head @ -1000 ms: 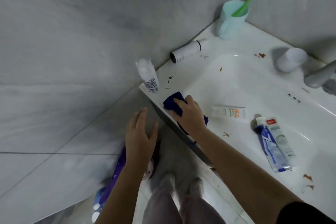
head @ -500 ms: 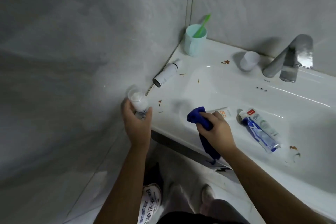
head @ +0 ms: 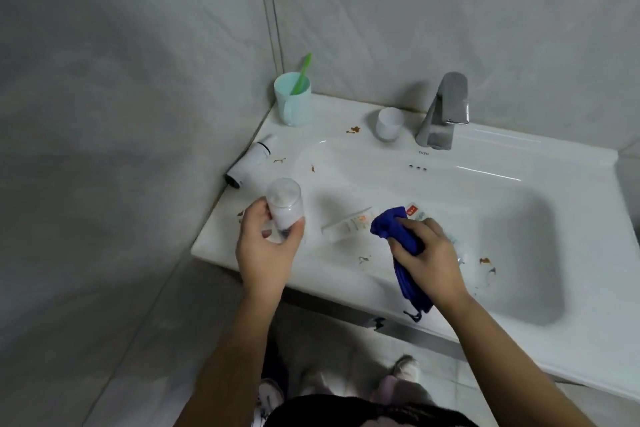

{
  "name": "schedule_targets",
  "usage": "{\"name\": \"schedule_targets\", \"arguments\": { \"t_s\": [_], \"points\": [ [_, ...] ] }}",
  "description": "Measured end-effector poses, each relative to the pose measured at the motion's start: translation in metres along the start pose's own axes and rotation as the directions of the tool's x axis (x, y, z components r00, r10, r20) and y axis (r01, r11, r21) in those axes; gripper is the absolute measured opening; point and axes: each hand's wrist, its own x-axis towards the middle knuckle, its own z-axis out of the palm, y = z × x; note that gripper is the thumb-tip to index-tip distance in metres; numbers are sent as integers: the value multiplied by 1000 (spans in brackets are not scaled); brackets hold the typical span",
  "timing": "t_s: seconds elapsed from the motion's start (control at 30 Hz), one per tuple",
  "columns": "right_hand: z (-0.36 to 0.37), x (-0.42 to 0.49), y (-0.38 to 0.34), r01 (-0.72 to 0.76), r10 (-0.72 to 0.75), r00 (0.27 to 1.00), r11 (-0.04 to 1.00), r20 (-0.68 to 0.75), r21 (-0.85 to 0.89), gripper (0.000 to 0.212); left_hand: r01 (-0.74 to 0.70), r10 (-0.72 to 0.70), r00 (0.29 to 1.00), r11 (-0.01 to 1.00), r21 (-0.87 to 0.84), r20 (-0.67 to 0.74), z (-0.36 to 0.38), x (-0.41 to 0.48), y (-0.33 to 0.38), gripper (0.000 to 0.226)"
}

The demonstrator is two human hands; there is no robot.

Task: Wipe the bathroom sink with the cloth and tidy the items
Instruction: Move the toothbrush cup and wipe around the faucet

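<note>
My left hand [head: 265, 251] grips a small white bottle with a clear cap [head: 284, 206], lifted above the front left corner of the white sink [head: 519, 191]. My right hand [head: 427, 253] holds a bunched dark blue cloth [head: 394, 229] over the sink's front rim, its tail hanging below the wrist. A white tube [head: 349, 225] lies flat just left of the cloth. A toothpaste tube [head: 415, 211] is mostly hidden behind the cloth and hand. Brown stains [head: 486, 262] dot the rim and basin.
A mint cup with a green toothbrush [head: 292, 102] stands in the back left corner. A white bottle [head: 251, 163] lies on its side by the left wall. A small white cup [head: 389, 123] sits beside the chrome faucet [head: 443, 111]. Tiled walls close in left and behind.
My left hand took hold of the small white bottle and lifted it off the sink corner. My right hand carried the cloth rightward along the front rim, over the tubes.
</note>
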Motion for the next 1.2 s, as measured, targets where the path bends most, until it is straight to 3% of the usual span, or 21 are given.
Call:
{"name": "schedule_targets", "arguments": {
  "t_s": [0.23,0.5,0.8,1.2],
  "points": [
    [-98,-2,64,-125,122,979,992,-166,-7,28,-63,95,934,993,-103,346,105,-43,72,50],
    [-203,-17,148,-313,291,880,950,-375,1,24,-81,162,739,985,-153,654,252,-82,121,48],
    [-274,-6,231,-485,409,779,874,-475,-42,26,-57,147,609,988,-142,780,402,-117,146,43],
    [-293,16,267,-493,447,761,870,-471,30,24,-109,143,623,989,-96,769,476,-131,147,43]
  ]
}}
